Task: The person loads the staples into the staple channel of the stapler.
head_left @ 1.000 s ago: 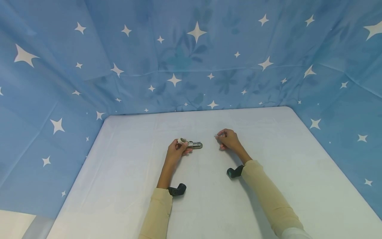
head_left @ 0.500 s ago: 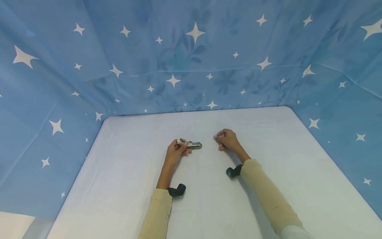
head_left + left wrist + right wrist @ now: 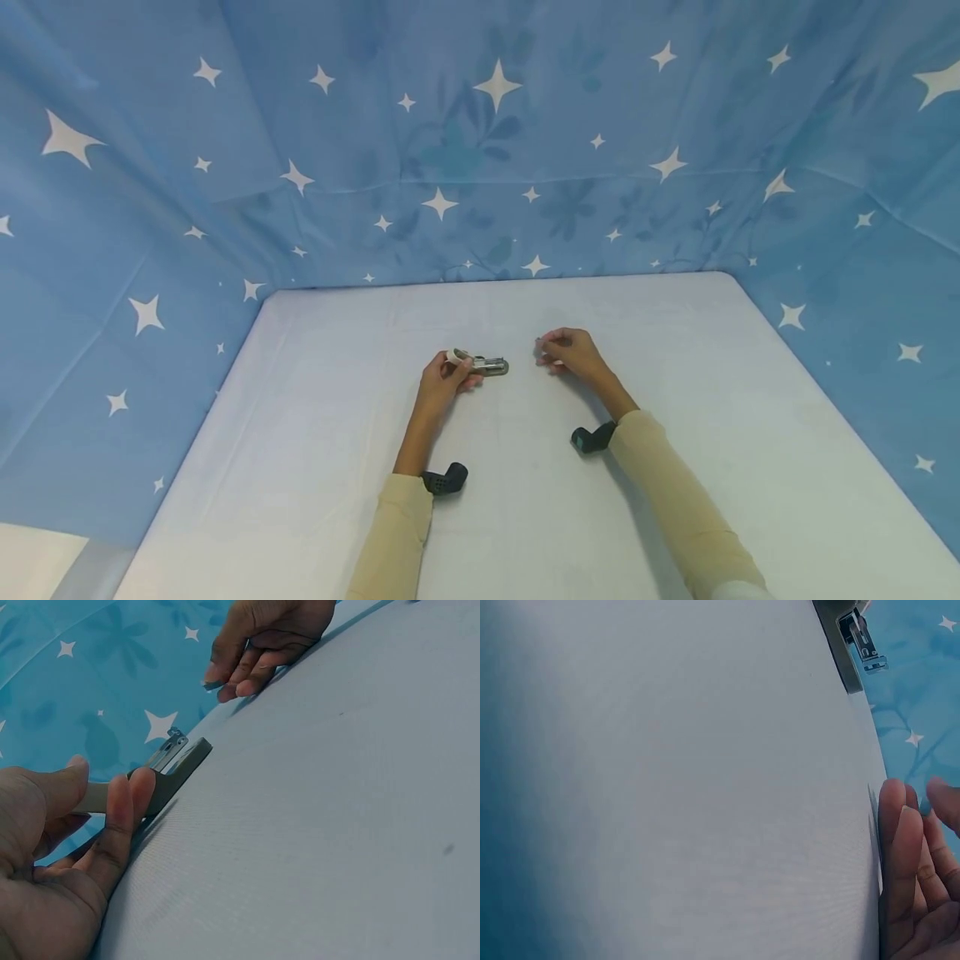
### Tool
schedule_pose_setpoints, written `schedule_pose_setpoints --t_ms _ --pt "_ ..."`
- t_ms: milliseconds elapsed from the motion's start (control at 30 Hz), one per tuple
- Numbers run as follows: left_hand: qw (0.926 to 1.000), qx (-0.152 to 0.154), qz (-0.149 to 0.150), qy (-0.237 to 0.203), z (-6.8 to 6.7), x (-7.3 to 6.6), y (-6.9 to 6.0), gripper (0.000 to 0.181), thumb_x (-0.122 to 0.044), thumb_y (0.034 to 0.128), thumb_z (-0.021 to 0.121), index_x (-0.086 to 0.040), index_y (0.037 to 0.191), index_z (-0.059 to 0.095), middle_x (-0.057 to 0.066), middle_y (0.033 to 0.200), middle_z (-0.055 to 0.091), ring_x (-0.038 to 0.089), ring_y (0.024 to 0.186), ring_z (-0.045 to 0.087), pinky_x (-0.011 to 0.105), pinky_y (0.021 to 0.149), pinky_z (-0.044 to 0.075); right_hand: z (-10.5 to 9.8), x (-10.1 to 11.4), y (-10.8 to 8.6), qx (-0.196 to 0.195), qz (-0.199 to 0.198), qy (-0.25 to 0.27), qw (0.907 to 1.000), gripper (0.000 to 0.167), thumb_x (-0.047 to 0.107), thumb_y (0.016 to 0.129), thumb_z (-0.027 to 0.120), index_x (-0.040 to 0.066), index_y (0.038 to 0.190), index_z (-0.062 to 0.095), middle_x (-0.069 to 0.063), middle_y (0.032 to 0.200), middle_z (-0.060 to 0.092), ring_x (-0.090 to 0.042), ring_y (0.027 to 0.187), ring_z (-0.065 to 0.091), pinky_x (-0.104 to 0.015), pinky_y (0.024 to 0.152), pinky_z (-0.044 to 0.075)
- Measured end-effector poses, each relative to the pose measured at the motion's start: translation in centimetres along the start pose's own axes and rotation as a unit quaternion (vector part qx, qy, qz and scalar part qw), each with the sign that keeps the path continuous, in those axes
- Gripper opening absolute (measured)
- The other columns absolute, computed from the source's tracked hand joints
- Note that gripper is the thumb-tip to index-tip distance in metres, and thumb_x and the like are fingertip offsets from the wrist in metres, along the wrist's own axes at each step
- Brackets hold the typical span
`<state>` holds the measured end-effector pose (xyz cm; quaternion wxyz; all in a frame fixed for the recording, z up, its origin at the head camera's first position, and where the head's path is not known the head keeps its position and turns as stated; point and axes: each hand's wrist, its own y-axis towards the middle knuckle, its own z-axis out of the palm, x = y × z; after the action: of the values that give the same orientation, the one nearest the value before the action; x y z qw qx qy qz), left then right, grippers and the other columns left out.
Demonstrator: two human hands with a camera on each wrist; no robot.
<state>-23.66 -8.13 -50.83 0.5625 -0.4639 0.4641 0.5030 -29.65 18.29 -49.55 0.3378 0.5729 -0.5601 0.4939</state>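
In the head view my left hand [image 3: 441,385] grips a pale stapler [image 3: 491,365] by its rear end, thumb on top. The stapler's cover is swung back, so the metal staple channel lies bare and points right; the left wrist view shows this channel [image 3: 169,748] above the base [image 3: 187,769]. A short way to the right, my right hand [image 3: 577,354] pinches a small grey piece [image 3: 212,685], like a short strip of staples, between thumb and fingers. Fingers mostly hide it. In the right wrist view the right hand [image 3: 919,877] is partly cut off.
Both hands are over a white-covered table [image 3: 510,483]. A blue curtain with white stars [image 3: 480,167] hangs along its back and sides. Black wrist cameras [image 3: 447,478] are strapped to both forearms.
The right hand's fingers have shifted a little around the small grey piece, which now sits slightly further left. My left hand and the stapler have stayed nearly still.
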Motion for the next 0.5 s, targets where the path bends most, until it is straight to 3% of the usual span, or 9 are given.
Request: schedule_pose_setpoints --t_ms 100,333,500 --pt "1.0 0.001 0.002 0.0 -0.01 -0.04 0.11 0.031 -0.015 0.0968 0.062 0.0 0.122 0.053 0.023 0.108 0.066 0.015 0.08 0.073 0.016 0.074 0.059 -0.06 0.37 -0.15 0.011 -0.002 0.013 0.9999 0.033 0.017 0.095 0.064 -0.006 0.119 0.057 -0.02 0.11 0.07 -0.012 0.081 0.072 -0.021 0.065 0.06" --pt "1.0 -0.004 -0.001 0.001 -0.01 -0.06 0.09 0.031 -0.014 0.0964 0.063 0.0 0.122 0.053 0.025 0.11 0.065 0.015 0.08 0.073 0.016 0.073 0.058 0.03 0.7 -0.34 0.009 0.007 0.018 0.9998 0.031 0.012 0.093 0.067 -0.004 0.118 0.059 -0.005 0.091 0.072 -0.008 0.072 0.068 -0.019 0.062 0.058" --pt "1.0 -0.005 -0.005 0.004 0.05 -0.07 -0.01 0.031 -0.014 0.0964 0.063 0.0 0.122 0.053 0.025 0.11 0.065 0.014 0.08 0.073 0.016 0.073 0.058 0.21 0.37 -0.55 0.005 0.0 -0.001 1.0 0.029 0.01 0.095 0.063 -0.002 0.121 0.062 -0.006 0.095 0.068 -0.006 0.072 0.065 -0.017 0.062 0.057"
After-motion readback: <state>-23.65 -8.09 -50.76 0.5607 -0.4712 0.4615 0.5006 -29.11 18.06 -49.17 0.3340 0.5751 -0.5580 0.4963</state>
